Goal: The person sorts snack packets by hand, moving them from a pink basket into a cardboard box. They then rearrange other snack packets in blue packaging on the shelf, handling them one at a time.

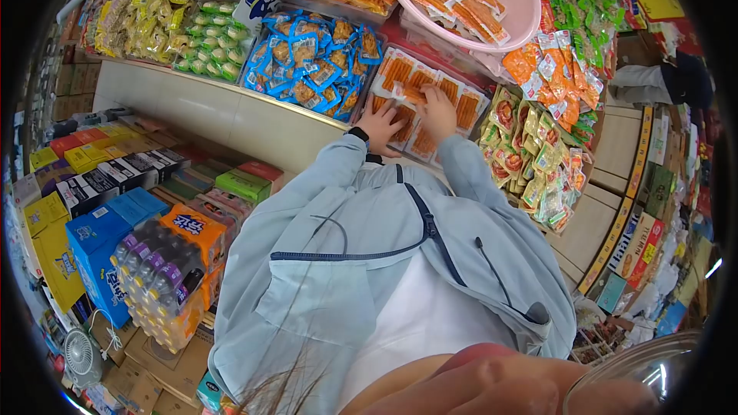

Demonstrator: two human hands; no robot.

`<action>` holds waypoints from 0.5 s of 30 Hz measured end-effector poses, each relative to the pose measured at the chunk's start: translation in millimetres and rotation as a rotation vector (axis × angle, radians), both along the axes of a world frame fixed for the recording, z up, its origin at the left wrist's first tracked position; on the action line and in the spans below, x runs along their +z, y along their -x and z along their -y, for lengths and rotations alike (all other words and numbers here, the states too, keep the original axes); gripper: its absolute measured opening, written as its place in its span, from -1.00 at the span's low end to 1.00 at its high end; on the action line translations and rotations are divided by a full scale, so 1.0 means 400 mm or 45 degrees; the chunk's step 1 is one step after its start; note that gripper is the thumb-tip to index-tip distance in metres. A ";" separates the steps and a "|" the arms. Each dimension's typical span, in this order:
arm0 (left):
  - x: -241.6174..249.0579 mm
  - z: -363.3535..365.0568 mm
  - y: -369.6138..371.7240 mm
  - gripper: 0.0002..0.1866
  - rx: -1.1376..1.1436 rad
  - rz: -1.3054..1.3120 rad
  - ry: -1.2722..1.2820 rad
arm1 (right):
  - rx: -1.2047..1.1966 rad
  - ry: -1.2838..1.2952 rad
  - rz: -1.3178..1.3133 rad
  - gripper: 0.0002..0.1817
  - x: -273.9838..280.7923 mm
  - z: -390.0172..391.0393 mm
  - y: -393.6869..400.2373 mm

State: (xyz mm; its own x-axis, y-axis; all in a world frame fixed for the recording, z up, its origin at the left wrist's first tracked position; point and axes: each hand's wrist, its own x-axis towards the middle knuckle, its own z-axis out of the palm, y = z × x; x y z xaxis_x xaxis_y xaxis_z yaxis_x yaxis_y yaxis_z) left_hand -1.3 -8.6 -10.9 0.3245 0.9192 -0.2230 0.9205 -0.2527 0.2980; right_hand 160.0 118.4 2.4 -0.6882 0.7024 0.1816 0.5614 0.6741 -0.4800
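My left hand (380, 127), with a dark band at the wrist, rests at the left side of a bin of clear snack packets (467, 111) filled with orange-brown sticks. Its fingers are spread over the packs. To its right, my right hand (437, 113) has its fingers bent around the edge of one snack packet (409, 95), which lies slightly askew on the others. My palm hides part of the packs underneath. Directly above the bin sits a pink plastic basket (530, 11) holding several similar stick packets (453, 0).
Blue snack packets (307, 61) fill the bin on the left, and green-and-beige packets (519, 138) lie on the right. Stacked drink bottles (157, 269) and cartons (100, 238) stand lower left, near a small white fan (82, 353). A person (676, 81) is at the far right.
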 end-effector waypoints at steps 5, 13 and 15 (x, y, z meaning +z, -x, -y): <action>0.013 -0.002 -0.001 0.08 -0.004 -0.017 0.005 | 0.133 -0.339 -0.544 -0.53 0.230 -0.052 0.077; 0.010 0.000 0.004 0.09 -0.020 -0.016 0.012 | -0.415 -0.431 0.258 -0.47 0.435 -0.298 0.093; 0.014 -0.001 0.003 0.08 -0.022 -0.051 0.020 | -0.402 -0.392 0.466 -0.41 0.368 -0.335 0.096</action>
